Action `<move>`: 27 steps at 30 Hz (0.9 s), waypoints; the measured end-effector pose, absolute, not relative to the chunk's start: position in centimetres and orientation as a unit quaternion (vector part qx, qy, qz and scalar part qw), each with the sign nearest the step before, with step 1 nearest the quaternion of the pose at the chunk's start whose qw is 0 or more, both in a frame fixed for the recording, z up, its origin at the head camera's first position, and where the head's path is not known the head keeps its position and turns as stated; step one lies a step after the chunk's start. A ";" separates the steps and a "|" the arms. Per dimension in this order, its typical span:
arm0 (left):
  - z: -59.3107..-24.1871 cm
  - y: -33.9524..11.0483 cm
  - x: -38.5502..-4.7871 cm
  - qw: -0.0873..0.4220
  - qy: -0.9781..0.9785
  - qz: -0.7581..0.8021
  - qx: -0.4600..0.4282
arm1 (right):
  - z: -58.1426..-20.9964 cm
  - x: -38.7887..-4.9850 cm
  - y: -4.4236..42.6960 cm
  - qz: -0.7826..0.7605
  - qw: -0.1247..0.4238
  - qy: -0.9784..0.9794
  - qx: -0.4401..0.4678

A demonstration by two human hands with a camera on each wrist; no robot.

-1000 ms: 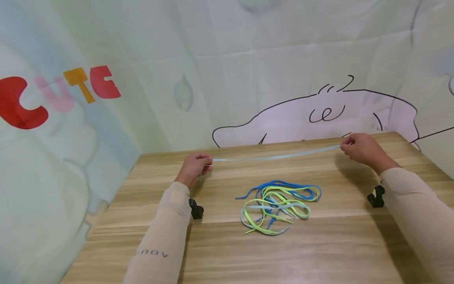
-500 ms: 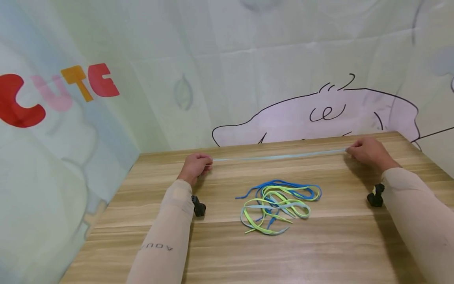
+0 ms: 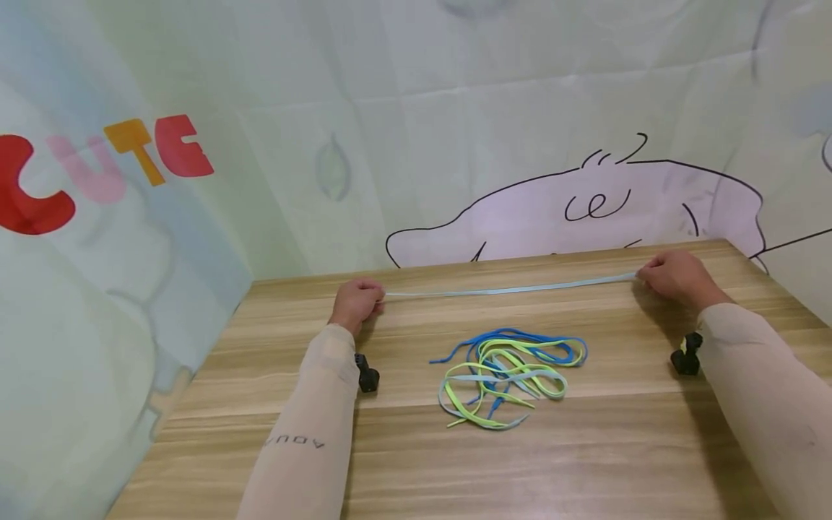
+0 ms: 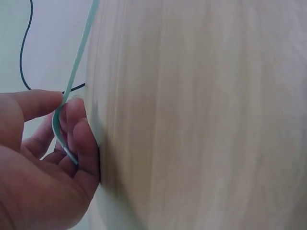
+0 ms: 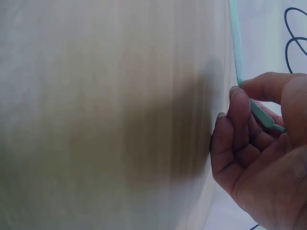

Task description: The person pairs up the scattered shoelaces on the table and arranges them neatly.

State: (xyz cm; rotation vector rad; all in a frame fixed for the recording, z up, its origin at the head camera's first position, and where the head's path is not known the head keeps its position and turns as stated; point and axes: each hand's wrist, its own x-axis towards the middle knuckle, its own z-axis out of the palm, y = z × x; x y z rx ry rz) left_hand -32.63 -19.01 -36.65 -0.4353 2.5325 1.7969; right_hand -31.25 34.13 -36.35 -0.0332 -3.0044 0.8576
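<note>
Wood-grain worktop (image 3: 520, 477); on it a loose tangle of blue, yellow-green and pale-blue laces (image 3: 484, 378). Beyond, near the far edge, a flat shoelace (image 3: 520, 289) runs nearly straight between left hand (image 3: 356, 303) and right hand (image 3: 679, 276), each pinching it, thumb against fingers. Probably light, limp; best gripped just inside its tips. Behind: creased, printed backdrop (image 3: 416, 159).

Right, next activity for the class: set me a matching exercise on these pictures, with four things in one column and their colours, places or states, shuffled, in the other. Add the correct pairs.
Things
1. Held lace
2. Loose laces
3. Left hand
4. Printed letter T

Descriptions
A. Pinching between thumb and finger
B. Orange
C. Lying tangled on the table
D. Pale blue and drawn nearly straight

Correct pairs: 1-D, 2-C, 3-A, 4-B
</note>
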 end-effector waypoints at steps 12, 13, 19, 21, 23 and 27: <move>-36.8 -20.1 -32.4 0.013 0.778 0.611 -0.144 | -36.6 -30.7 35.2 0.273 0.018 -0.962 -0.006; -36.8 -20.2 -32.4 0.014 0.777 0.612 -0.146 | -36.6 -30.6 35.2 0.274 0.015 -0.962 -0.008; -36.5 -20.5 -31.8 0.008 0.769 0.620 -0.154 | -36.4 -30.1 35.2 0.267 -0.006 -0.963 -0.023; -36.4 -20.7 -31.7 0.000 0.768 0.621 -0.156 | -36.4 -30.0 35.3 0.256 -0.003 -0.966 -0.021; -36.2 -20.9 -31.7 -0.011 0.773 0.614 -0.156 | -36.5 -29.9 35.5 0.241 0.005 -0.970 -0.017; -35.7 -21.1 -31.5 -0.022 0.789 0.595 -0.152 | -36.6 -29.7 35.9 0.221 0.028 -0.975 -0.008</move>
